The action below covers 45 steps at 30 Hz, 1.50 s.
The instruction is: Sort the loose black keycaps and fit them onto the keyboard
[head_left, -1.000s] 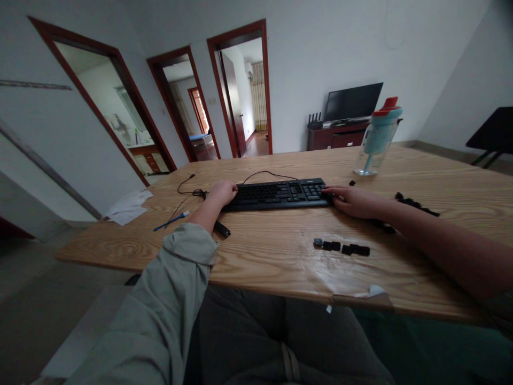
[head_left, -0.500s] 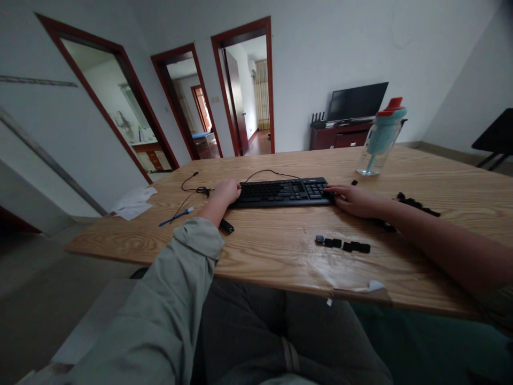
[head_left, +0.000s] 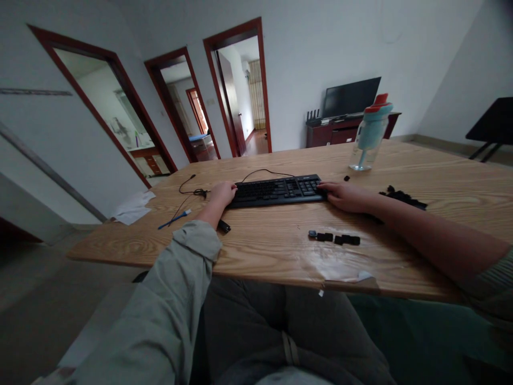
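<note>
A black keyboard (head_left: 276,194) lies across the wooden table in front of me. My left hand (head_left: 222,193) is closed on its left end, fingertips at the edge. At the other end, my right hand (head_left: 340,194) has its fingers pressed together on the right edge by the number pad; the fingertips are partly hidden, and whether they pinch a single key cannot be made out. Nearer to me, several loose black keycaps (head_left: 328,237) form a short row. A pile of black keycaps (head_left: 404,198) lies beyond my right forearm, and one lone keycap (head_left: 347,178) sits behind my right hand.
A clear water bottle (head_left: 367,136) with a red and teal lid stands at the back right. A thin blue brush (head_left: 174,220), the coiled cable (head_left: 200,192) and white paper (head_left: 134,207) lie on the left. By my left wrist is a small black object (head_left: 224,226).
The view has shifted slightly, so everything on the table appears a little further left. Both hands stay at the two ends of the keyboard.
</note>
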{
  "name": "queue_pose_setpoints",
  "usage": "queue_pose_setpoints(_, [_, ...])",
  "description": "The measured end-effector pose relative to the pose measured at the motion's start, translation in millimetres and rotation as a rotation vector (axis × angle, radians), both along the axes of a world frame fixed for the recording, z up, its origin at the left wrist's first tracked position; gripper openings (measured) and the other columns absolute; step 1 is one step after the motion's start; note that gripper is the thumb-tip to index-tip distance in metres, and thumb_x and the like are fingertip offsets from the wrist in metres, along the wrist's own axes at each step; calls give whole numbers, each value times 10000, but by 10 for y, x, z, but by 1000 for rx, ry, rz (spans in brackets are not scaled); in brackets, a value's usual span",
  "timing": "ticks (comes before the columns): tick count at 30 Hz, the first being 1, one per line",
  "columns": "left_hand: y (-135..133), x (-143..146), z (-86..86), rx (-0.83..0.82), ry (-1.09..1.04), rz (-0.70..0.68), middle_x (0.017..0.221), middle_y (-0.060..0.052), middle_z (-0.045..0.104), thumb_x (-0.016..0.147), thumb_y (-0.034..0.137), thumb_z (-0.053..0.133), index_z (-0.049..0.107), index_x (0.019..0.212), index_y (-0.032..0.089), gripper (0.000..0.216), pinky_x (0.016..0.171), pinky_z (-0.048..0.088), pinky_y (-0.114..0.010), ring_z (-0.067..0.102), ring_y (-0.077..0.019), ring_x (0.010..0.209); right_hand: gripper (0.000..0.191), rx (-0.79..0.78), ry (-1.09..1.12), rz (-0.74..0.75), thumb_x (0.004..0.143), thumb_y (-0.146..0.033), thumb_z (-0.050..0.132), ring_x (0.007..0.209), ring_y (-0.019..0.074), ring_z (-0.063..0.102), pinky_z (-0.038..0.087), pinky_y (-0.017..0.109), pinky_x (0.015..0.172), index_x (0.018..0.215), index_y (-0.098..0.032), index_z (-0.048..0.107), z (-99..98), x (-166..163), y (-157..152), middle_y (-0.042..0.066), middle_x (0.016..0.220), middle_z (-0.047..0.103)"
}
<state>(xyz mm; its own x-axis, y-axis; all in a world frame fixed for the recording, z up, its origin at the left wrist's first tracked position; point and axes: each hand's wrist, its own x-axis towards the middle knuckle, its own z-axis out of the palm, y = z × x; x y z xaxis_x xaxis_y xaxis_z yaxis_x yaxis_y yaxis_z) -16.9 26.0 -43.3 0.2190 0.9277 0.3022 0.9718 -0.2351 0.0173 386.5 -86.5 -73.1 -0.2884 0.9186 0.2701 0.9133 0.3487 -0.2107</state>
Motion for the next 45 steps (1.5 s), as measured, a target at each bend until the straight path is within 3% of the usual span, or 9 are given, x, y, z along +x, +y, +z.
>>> queue_pose_setpoints(5, [158,-148,-2,-48,-77,-82,1040,-80,767,909,343,573,771,1055,229,271,841,500,-316,683,-225,945,538,14,38,35,842,-315,508,1234,313,602,455,491,1094,1368,-262,605,-82,82,56,43,1391,614])
queue_pose_setpoints(10, [230,-288,-49,-66,-126,-194,1126,-65,751,908,277,574,748,1138,228,292,946,482,-316,670,-217,1040,527,24,56,42,845,-326,513,1280,319,563,396,505,1144,1359,-272,617,-136,154,106,35,1402,605])
queue_pose_setpoints(21, [240,-268,-85,5,-135,-212,1077,-75,757,888,250,583,761,1077,213,263,951,495,-331,665,-221,1033,519,29,54,75,862,-326,511,1280,319,563,402,503,1134,1368,-267,609,-175,187,138,41,1408,599])
queue_pose_setpoints(38, [215,-268,-31,-40,-97,-217,1168,-46,740,870,239,577,762,1092,235,289,966,485,-309,656,-212,1094,529,26,39,41,859,-326,488,1256,320,583,413,497,1128,1365,-236,611,-128,139,95,60,1390,615])
queue_pose_setpoints(45, [25,-23,32,12,106,-83,1073,-118,747,856,243,557,775,1061,218,300,989,459,-447,652,-307,1064,524,-27,10,-19,862,-320,481,1206,313,614,462,458,1076,1360,-225,613,-66,107,37,65,1375,628])
